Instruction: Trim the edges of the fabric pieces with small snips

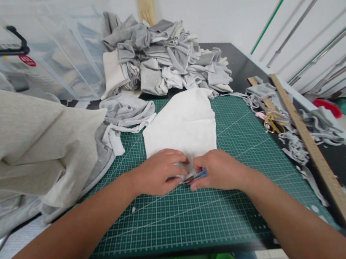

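**Blue tool (202, 174) at near edge of cloth (181, 124)**

The left hand (160, 174) should keep the edge flat, fingertips clear of the tip; the right hand (217, 170) should work in short strokes. The left lies on the edge; whether it pinches cannot be told. The cloth spreads on the mat (239, 123), mainly beyond both hands. The right is closed around the tool.

Hands (162, 173) (218, 169) can pass rightward over mat (245, 145); draped cloth (31, 144) blocks left

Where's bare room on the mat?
Mostly bare: green mat between its near edge and left hand, right hand; also right of white cloth. Crowded: draped fabric left, fabric pile behind, wooden ruler and scraps right.
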Action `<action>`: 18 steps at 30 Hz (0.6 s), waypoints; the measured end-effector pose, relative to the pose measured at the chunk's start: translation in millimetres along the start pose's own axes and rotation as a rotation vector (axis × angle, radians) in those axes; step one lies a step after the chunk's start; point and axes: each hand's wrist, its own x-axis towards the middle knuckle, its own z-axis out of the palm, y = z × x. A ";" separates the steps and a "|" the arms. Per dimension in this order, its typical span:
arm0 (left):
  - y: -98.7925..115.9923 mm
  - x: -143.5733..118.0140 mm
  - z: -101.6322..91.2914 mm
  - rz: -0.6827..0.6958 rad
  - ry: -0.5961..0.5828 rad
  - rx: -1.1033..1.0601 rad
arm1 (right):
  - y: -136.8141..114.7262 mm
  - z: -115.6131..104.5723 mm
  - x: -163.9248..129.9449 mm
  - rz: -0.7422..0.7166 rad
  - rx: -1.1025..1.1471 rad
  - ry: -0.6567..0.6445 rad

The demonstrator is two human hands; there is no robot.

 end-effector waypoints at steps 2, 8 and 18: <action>0.0 0.2 -0.1 0.007 0.001 -0.003 | -0.9 0.6 -0.2 0.000 -0.004 -0.006; -0.7 0.2 -0.6 0.006 -0.016 -0.014 | -0.8 1.8 0.1 -0.011 -0.024 -0.014; 0.1 1.3 -1.1 0.011 -0.010 -0.014 | -3.4 3.0 0.0 -0.016 -0.064 -0.020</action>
